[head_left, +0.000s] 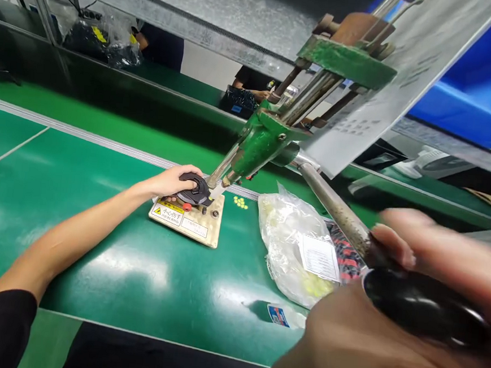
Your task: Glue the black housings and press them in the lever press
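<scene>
My left hand (176, 183) grips a round black part (194, 190) and holds it under the ram of a green hand press (259, 142), over its cream base plate (208, 223) with a warning label. A bit of yellow shows at the part's right edge, beside the press tip. At the lower right, my right hand (387, 331), close to the camera and blurred, is wrapped round the black knob (425, 309) on the end of the press's metal lever (333, 205). Several small yellow pieces (240, 202) lie on the green table right of the base plate.
Right of the press lie a clear plastic bag (287, 244) with a paper label, a bag of black and red parts (348, 254) and a small bottle (286, 316). A hanging sheet (361, 114) and blue bins (459, 116) are above. People sit beyond the conveyor.
</scene>
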Demonstrator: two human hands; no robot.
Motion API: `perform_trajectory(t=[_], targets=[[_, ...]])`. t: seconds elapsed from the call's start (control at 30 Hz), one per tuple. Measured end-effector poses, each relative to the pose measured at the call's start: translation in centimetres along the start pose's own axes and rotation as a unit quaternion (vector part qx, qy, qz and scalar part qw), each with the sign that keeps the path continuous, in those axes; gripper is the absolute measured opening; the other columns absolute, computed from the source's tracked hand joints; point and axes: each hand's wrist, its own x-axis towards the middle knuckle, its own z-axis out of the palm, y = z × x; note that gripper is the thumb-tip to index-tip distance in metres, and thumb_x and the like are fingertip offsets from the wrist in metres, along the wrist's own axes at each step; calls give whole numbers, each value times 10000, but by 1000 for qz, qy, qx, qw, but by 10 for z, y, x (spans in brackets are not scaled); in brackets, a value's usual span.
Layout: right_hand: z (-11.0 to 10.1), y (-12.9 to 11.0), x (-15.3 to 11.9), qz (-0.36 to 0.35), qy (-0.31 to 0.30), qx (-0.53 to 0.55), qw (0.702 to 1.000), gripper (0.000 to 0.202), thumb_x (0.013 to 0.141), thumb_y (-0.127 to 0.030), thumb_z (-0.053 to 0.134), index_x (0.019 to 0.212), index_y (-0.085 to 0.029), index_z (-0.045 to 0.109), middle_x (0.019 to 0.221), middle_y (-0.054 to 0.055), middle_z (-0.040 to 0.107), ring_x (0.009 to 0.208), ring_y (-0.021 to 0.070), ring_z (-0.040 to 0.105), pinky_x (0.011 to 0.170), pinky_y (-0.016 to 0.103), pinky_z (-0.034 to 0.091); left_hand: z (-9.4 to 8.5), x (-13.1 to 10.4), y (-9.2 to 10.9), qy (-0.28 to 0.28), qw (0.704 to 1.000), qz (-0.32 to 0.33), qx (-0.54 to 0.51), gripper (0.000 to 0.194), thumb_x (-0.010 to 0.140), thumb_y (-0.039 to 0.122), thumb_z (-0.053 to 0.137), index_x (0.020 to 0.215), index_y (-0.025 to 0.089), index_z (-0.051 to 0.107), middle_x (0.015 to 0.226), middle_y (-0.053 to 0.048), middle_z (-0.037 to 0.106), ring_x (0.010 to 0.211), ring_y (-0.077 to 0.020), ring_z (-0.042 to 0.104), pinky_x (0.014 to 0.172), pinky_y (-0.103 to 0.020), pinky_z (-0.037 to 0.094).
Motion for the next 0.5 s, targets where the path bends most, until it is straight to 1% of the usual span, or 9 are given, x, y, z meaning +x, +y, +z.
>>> perform_trajectory(t=[0.07, 0.1, 0.17, 0.23, 0.3, 0.33, 0.4, 0.43, 0.5], targets=[[5, -4, 3, -104, 25, 14, 994, 312, 914, -497, 750, 754, -233, 707, 734, 51, 602, 683, 222, 633, 700, 468, 606, 2, -1, -2, 10, 1000, -5, -3, 394, 872, 283, 679, 1250, 179, 718, 1156, -58, 760, 959, -205, 702, 831, -290, 573], [13, -3, 1, -171, 42, 25, 984, 315, 938, -456, 727, 722, -229, 688, 712, 42, 597, 666, 211, 626, 729, 484, 611, 4, -1, -3, 17, 1000, -1, -3, 383, 870, 272, 684, 1241, 185, 723, 1148, -53, 760, 944, -199, 702, 820, -282, 574], [32, 1, -9, -271, 61, 31, 960, 327, 985, -330, 659, 680, -216, 645, 695, 21, 597, 655, 185, 622, 837, 516, 607, 6, -1, -5, 33, 999, 8, -1, 363, 862, 246, 697, 1219, 196, 736, 1141, -48, 760, 945, -195, 702, 825, -275, 576], [48, 5, -21, -275, 43, -3, 960, 322, 984, -180, 608, 663, -205, 595, 719, 1, 602, 691, 159, 633, 972, 533, 563, 8, 0, -6, 40, 999, 7, 3, 353, 858, 234, 706, 1208, 198, 746, 1136, -52, 762, 947, -198, 702, 826, -276, 577], [53, 4, -25, -264, 19, -39, 964, 312, 946, -103, 609, 655, -207, 568, 718, -13, 584, 711, 156, 634, 1003, 549, 538, 8, -1, -6, 38, 999, -2, 5, 357, 866, 239, 704, 1219, 198, 746, 1125, -57, 763, 916, -196, 699, 791, -272, 571], [51, 0, -22, -267, 15, -48, 962, 309, 940, -103, 614, 654, -211, 573, 721, -9, 584, 714, 164, 634, 983, 555, 544, 7, -1, -5, 35, 999, -6, 4, 363, 871, 244, 701, 1229, 199, 743, 1113, -57, 764, 881, -189, 694, 761, -268, 565], [41, -13, -7, -284, 38, -41, 957, 317, 959, -185, 629, 647, -227, 596, 716, 12, 589, 707, 191, 630, 896, 548, 574, 6, -3, -2, 25, 1000, -15, 2, 376, 885, 253, 685, 1253, 199, 731, 1089, -54, 764, 772, -164, 667, 678, -255, 540], [37, -20, 3, -309, 65, -24, 949, 338, 972, -268, 638, 637, -239, 602, 697, 23, 579, 692, 202, 620, 836, 529, 585, 6, -3, 0, 20, 1000, -23, 1, 386, 892, 258, 675, 1271, 200, 722, 1073, -51, 763, 700, -146, 639, 621, -248, 516], [35, -29, 16, -312, 74, -6, 947, 356, 961, -422, 683, 645, -271, 616, 635, 19, 520, 672, 218, 599, 759, 497, 591, 5, -5, 4, 11, 999, -48, -2, 416, 903, 269, 663, 1311, 200, 697, 1036, -47, 759, 563, -110, 558, 514, -237, 447]])
